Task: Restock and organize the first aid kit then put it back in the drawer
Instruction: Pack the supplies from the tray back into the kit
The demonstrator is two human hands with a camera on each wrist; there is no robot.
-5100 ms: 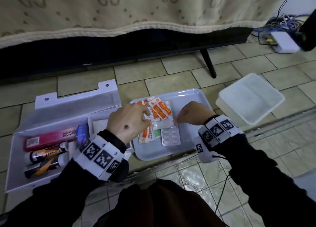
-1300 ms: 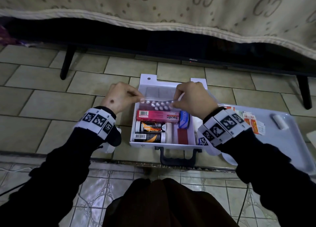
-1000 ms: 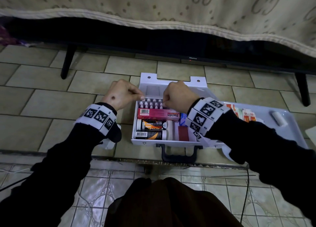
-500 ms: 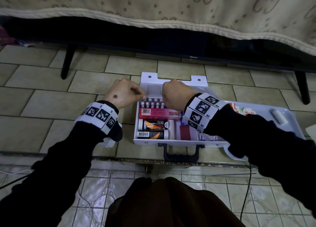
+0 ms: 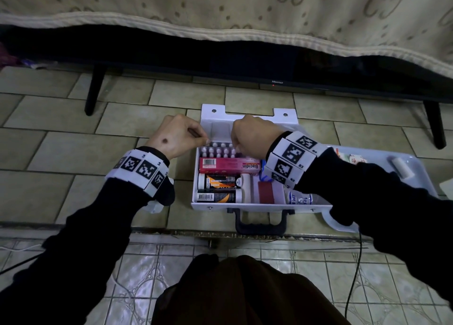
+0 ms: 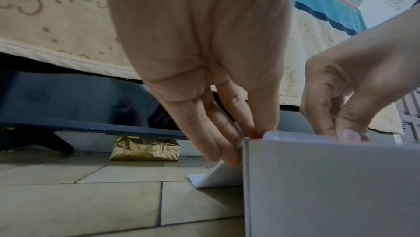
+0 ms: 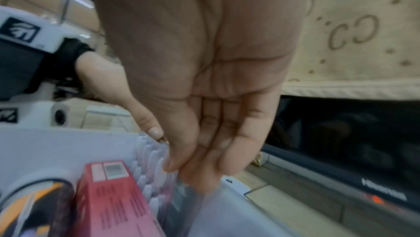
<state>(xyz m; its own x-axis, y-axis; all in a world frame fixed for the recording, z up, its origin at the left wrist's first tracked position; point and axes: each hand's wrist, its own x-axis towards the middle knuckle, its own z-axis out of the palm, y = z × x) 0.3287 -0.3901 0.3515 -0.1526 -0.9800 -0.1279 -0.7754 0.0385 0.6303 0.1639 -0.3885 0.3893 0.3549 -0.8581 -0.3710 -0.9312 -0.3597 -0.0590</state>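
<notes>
Green floor tiles [image 5: 73, 153] carry the open white first aid kit [image 5: 257, 206], its pill blister pack [image 5: 218, 149] standing on edge behind the pink Bacidin box [image 5: 228, 165]. Left hand [image 5: 176, 136] and right hand [image 5: 252, 135] pinch the pack's ends, fingers curled together.

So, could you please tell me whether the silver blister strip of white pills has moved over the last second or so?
Yes. The blister strip has dropped from above the pink Bacidin box into the white case, behind that box.
</notes>
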